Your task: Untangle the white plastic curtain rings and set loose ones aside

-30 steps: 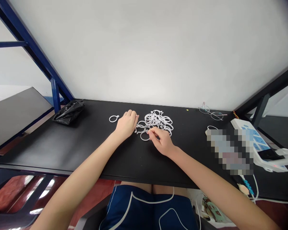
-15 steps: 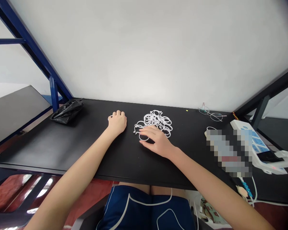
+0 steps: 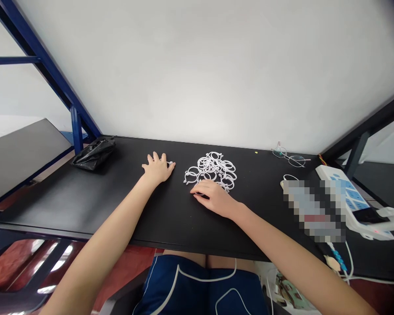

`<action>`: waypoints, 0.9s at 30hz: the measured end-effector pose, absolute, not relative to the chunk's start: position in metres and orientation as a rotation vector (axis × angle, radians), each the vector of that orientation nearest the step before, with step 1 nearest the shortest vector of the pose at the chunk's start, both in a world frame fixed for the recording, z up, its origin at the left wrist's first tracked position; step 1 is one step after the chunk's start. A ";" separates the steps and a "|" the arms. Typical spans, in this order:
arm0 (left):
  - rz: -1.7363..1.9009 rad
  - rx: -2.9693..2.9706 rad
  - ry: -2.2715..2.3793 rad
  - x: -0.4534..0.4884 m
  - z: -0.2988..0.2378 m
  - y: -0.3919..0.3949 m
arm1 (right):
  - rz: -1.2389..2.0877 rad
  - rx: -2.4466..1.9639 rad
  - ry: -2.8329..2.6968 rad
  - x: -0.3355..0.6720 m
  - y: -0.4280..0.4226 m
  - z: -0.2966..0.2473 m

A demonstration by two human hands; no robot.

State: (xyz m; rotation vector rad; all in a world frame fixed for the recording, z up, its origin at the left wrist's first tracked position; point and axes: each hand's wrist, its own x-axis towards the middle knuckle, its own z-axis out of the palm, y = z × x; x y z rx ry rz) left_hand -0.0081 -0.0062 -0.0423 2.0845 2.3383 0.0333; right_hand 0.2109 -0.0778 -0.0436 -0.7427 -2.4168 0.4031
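1. White plastic rings (image 3: pixel 213 168), thin round hoops with small knobs, lie tangled in a loose pile at the middle of the head view, on a matte black desk (image 3: pixel 85 197).
2. Left hand (image 3: pixel 157 168) rests palm down on the desk just left of the pile. Its grip is wide, with the fingers spread flat, and a sliver of a single white ring (image 3: pixel 170 163) shows at its fingertips.
3. Right hand (image 3: pixel 213 199) lies palm down at the near edge of the pile, fingers together and touching the closest rings. Whether its grip pinches anything underneath cannot be told.
4. Crumpled glossy black bag (image 3: pixel 93 153) sits at the desk's left end; its contents are hidden.
5. Wire-framed glasses (image 3: pixel 290 156) lie toward the upper right, and a white power strip (image 3: pixel 348 192) lies at the right edge.
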 end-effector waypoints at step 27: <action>0.480 2.347 1.802 -0.013 -0.020 -0.008 | 0.721 -0.931 -1.236 0.213 -0.074 -0.037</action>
